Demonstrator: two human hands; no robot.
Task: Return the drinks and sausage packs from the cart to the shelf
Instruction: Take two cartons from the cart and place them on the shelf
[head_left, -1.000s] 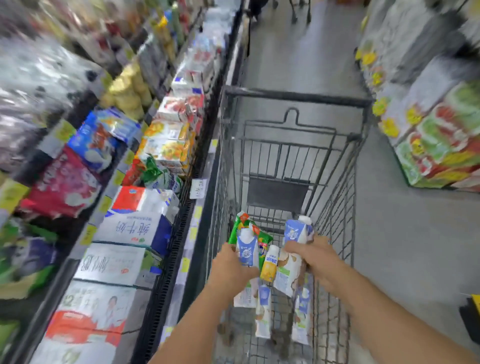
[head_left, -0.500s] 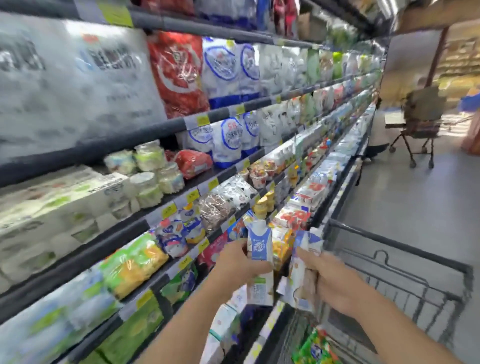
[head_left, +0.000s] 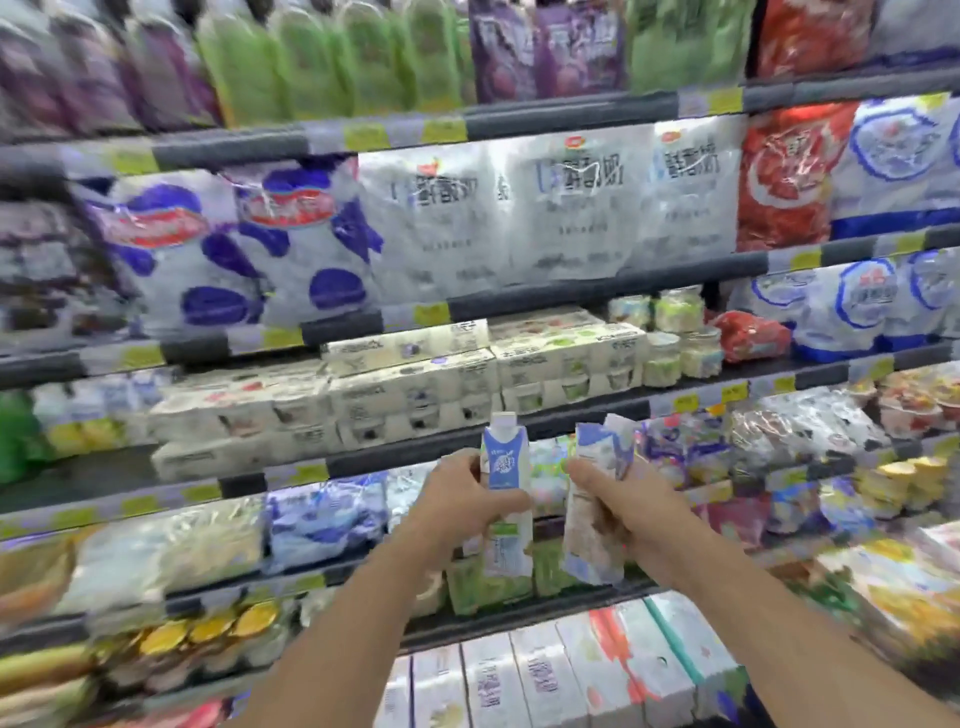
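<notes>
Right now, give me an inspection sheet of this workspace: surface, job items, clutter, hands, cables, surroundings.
Surface: dark tiered store shelf, fully stocked.
Job's things: tall white-and-blue drink carton, upright; second blue-and-white drink carton, tilted, blurred.
Clutter: white multipack boxes, small jars, red bag.
Grippers: left hand grips the upright carton; right hand grips the tilted one.
Cables: nothing seen.
Surroundings: yellow price tags along shelf edges; cart not visible.

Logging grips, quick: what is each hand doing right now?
Left hand: closed on a blue-and-white drink carton.
Right hand: closed on another drink carton.
</notes>
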